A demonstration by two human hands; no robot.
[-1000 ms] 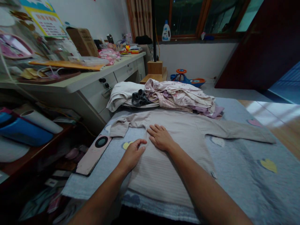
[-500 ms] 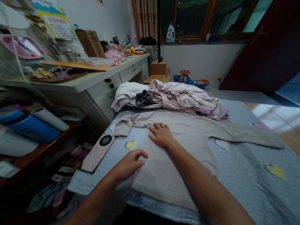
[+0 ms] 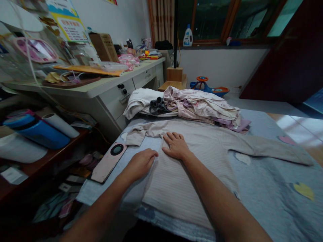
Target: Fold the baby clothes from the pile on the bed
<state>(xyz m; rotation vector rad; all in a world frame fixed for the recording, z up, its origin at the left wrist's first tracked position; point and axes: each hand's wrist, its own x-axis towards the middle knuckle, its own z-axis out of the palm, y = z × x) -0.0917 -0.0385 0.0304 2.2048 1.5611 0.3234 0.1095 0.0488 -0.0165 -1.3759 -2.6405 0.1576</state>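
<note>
Shirt [image 3: 204, 141]: spread on the blue blanket [image 3: 267, 195], body across the centre and lower centre of the frame, collar end up by the clothes pile, hem [image 3: 174, 214] at the bottom centre, just inside the blanket's near edge
Laying out: judged mostly done, since the body lies broad and nearly flat with only slight ripples
Short-looking sleeve [image 3: 136, 136]: left of centre, bent and creased, so this part looks least finished
Long sleeve [image 3: 270, 149]: reaching out to the right side of the frame, nearly straight, with no fold over the body
Folds: none made across the shirt as it lies, both sleeves out to the sides and the hem not turned up
Right grip [image 3: 175, 145]: palm down on the shirt near the centre, fingers extended and slightly parted, resting on the cloth with nothing grasped
Left grip [image 3: 141, 164]: left of centre, fingers curled at the shirt's side edge, lower in the frame than the right grip; whether they pinch any cloth cannot be told, as the fingertips are small and the thumb is mostly hidden
Clothes pile [image 3: 204, 104]: upper centre, loosely heaped beyond the shirt, well apart from both hands
Phone [image 3: 108, 164]: left side, on the blanket's edge, just beside the cuff of the short-looking sleeve
</note>
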